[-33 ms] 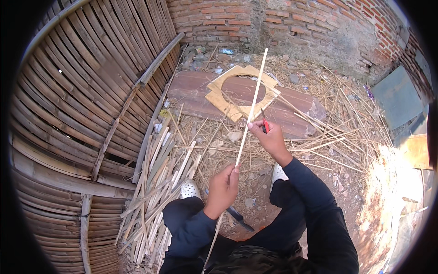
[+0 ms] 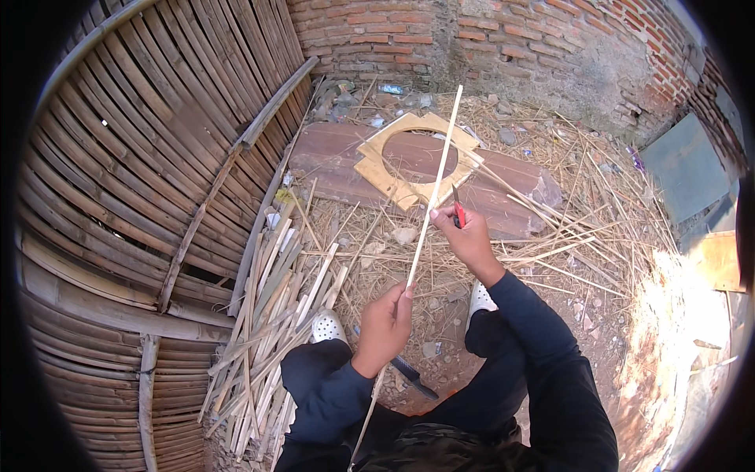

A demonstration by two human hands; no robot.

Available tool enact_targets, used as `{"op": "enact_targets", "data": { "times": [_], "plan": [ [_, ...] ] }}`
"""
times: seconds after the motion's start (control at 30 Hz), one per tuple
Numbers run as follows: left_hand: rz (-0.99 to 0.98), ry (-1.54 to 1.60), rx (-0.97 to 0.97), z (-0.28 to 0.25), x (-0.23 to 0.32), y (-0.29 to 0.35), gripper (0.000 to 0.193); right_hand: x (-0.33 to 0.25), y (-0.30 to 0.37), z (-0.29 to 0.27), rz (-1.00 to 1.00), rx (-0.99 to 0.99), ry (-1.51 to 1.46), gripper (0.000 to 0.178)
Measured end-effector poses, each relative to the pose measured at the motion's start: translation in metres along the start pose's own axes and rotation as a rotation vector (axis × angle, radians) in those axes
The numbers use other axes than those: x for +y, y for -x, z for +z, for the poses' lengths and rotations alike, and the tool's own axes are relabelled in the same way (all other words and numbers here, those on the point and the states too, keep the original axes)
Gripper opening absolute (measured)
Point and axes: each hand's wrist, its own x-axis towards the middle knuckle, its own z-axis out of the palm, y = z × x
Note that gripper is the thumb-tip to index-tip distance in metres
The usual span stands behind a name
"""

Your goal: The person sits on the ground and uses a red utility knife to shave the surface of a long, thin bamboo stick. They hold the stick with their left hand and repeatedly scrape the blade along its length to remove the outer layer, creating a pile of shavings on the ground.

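Observation:
A long, pale bamboo strip (image 2: pixel 445 151) slants from between my legs up past both hands, its far end over a ring-shaped wooden board. My left hand (image 2: pixel 383 330) is closed around the strip at its lower middle, thumb on top. Farther up, my right hand (image 2: pixel 473 243) is closed on a small red-handled knife (image 2: pixel 458 208), its dark blade pointing up and away. The thumb of that same hand presses near the strip. Part of the knife's handle is hidden in the palm. Below my left wrist, a dark, long-shaped object (image 2: pixel 414 377) lies near the ground.
Many split bamboo strips (image 2: pixel 263 315) are heaped at my left, beside a bamboo-slat wall (image 2: pixel 141 149). Ahead, the cut-out wooden board (image 2: pixel 376 177) rests on a brown panel (image 2: pixel 330 161). Shavings and thin sticks (image 2: pixel 582 212) litter the ground before a brick wall (image 2: pixel 543 55).

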Motion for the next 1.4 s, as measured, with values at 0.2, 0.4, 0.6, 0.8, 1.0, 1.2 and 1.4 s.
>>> {"op": "enact_targets", "data": {
  "times": [0.2,0.4,0.6,0.8,1.0,1.2,1.4],
  "plan": [
    [-0.001,0.061,-0.075,-0.004,-0.009,0.0,0.025,0.013,-0.011,-0.005,-0.07,0.053,0.035,0.017],
    [-0.248,0.456,-0.254,-0.021,-0.002,0.005,0.031,0.014,-0.045,-0.061,-0.043,0.363,0.091,0.024],
    [-0.299,0.513,-0.284,-0.026,0.005,0.005,0.032,-0.001,-0.02,-0.031,-0.234,0.105,0.252,0.031],
    [-0.316,0.501,-0.3,-0.025,0.005,0.003,0.032,0.016,-0.024,-0.029,-0.109,-0.074,0.073,0.027],
    [-0.315,0.515,-0.283,-0.028,0.004,0.007,0.031,0.042,-0.06,-0.07,-0.042,0.403,0.073,0.027],
    [-0.326,0.485,-0.182,-0.034,0.005,0.005,0.031,0.014,-0.023,-0.059,-0.201,0.054,0.872,0.046],
    [-0.277,0.472,-0.112,-0.029,0.006,0.001,0.034,-0.028,0.028,-0.004,-0.467,-0.345,0.778,0.052]
  ]
}}
